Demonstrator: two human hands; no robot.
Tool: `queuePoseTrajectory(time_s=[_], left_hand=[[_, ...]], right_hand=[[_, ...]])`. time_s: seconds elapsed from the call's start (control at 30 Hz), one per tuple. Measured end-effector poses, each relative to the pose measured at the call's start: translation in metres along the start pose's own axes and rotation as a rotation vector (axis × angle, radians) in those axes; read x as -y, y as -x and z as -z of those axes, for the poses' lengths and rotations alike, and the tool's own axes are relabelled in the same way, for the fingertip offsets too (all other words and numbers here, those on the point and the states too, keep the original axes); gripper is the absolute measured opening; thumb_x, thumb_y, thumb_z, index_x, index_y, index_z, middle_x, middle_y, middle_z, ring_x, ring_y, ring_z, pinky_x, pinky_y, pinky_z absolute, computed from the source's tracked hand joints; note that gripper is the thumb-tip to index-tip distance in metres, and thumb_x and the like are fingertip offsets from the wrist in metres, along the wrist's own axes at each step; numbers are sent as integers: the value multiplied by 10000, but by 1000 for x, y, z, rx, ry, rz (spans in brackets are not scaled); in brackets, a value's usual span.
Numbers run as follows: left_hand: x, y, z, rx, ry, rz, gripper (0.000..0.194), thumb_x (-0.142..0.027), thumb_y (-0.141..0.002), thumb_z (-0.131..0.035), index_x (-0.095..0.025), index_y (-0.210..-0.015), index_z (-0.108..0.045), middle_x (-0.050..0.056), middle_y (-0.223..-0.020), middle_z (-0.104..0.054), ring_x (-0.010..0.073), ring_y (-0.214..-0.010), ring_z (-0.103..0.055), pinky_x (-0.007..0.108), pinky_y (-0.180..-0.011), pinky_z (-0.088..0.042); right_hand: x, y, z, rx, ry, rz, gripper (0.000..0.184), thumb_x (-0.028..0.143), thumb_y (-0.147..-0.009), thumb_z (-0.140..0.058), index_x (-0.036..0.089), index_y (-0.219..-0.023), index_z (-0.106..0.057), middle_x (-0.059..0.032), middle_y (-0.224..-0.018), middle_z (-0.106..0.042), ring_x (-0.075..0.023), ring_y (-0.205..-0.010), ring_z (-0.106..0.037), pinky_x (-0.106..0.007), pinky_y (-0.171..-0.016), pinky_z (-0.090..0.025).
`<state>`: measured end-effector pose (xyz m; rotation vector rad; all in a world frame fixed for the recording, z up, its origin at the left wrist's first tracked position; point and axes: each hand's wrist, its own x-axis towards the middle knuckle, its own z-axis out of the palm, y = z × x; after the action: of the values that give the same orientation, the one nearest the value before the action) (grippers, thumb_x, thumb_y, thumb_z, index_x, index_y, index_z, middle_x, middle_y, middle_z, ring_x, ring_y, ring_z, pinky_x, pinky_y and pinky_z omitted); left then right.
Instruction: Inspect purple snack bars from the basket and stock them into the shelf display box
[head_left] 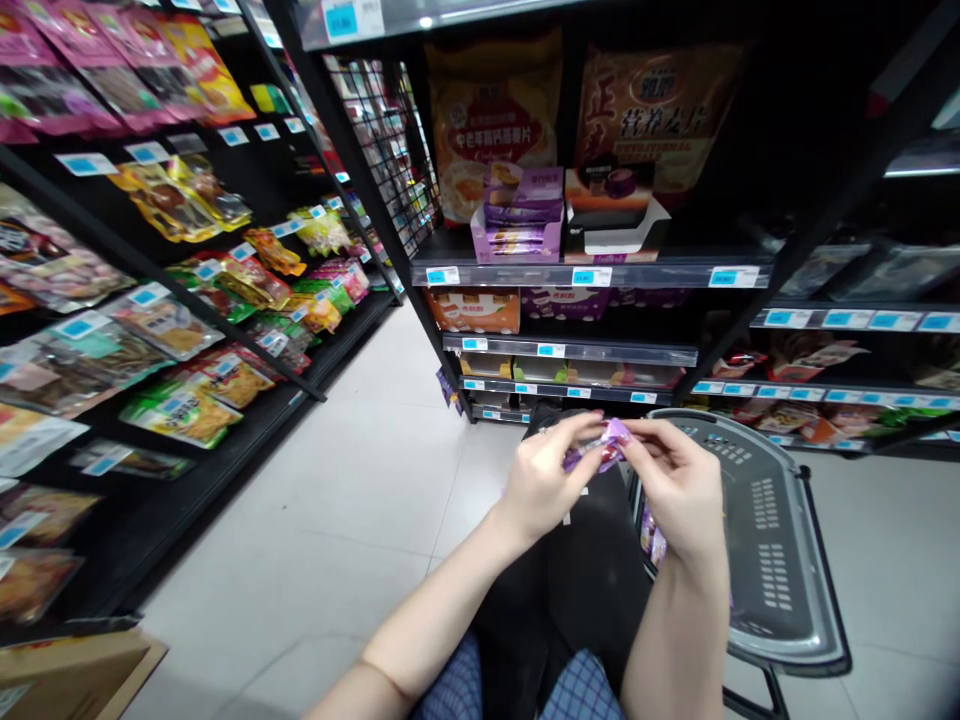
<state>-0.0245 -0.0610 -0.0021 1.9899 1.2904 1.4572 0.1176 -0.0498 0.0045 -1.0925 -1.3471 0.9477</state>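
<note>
The purple packet (616,436) sits between the left hand (541,482) and right hand (681,482), fingers of both pinching it. Its long axis appears to run from 8 to 2 o'clock; the basket (750,520) lies toward 4 o'clock.

Purple wrapper (616,432), perhaps red-marked; blue checked clothing (581,690).
</note>
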Motion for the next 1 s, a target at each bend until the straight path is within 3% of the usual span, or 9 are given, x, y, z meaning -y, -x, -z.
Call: queuePoseTrajectory(time_s=[0.1, 0.2, 0.27, 0.4, 0.53, 0.73, 0.87, 1.0], left_hand=[[-6, -3, 2, 147, 106, 182, 225, -281, -867, -577, -192, -1063, -641, 25, -864, -732, 138, -687, -648, 252, -653, -518], [-7, -5, 4, 198, 103, 184, 166, -281, -874, -561, -173, -851, -686, 17, -741, -701, 139, -682, -625, 249, -663, -475], [-5, -5, 5, 205, 153, 218, 172, -283, -863, -573, -163, -814, -685, 16, -734, -696, 136, -676, -615, 244, -658, -459], [1, -7, 6, 269, 441, 429, 206, -334, -758, -686, -129, -738, -676, 20, -677, -675, 126, -610, -589, 225, -578, -438], [4, -10, 9, 420, 695, 606, 207, -252, -622, -775, -115, -693, -636, -4, -620, -621, 103, -573, -558, 221, -579, -431], [11, -13, 17, 647, 612, 621, 199, -246, -625, -757, -112, -681, -621, -42, -580, -527, 64, -525, -445, 205, -522, -331], [15, -12, 18, 659, 597, 600, 184, -231, -635, -733, -113, -699, -607, -45, -592, -496, 65, -535, -441, 201, -520, -335], [18, -8, 13, 660, 638, 585, 265, -71, -580, -655, -135, -831, -600, -46, -660, -544, 85, -578, -518, 195, -550, -396]], right_hand=[[-2, 0, 2, 6, 32, 69, 64, 273, -798, -647, 213, -806, -671, -9, -747, -664, -146, -691, -625, -261, -640, -509], [-3, 1, 3, 24, 101, 109, 54, 252, -815, -619, 210, -790, -642, -4, -752, -633, -142, -693, -598, -266, -647, -472], [-3, 1, 3, 30, 150, 110, 60, 252, -826, -602, 209, -793, -627, -3, -758, -620, -143, -700, -586, -272, -658, -455], [-1, 2, 2, 62, 211, 95, 119, 265, -853, -553, 205, -760, -598, 10, -707, -587, -130, -658, -550, -264, -634, -419], [-1, 1, 1, 95, 266, 73, 174, 296, -856, -543, 197, -717, -580, 19, -640, -550, -119, -598, -506, -254, -578, -369], [-5, -2, -3, 159, 264, 43, 191, 310, -843, -549, 186, -700, -575, 18, -633, -544, -118, -605, -493, -244, -570, -357], [-6, -3, -8, 161, 247, -3, 237, 325, -843, -536, 185, -652, -533, 34, -585, -499, -103, -555, -449, -238, -532, -329], [-5, -3, -14, 78, 368, 26, 270, 324, -850, -523, 186, -619, -513, 45, -548, -476, -97, -532, -430, -245, -546, -317]])
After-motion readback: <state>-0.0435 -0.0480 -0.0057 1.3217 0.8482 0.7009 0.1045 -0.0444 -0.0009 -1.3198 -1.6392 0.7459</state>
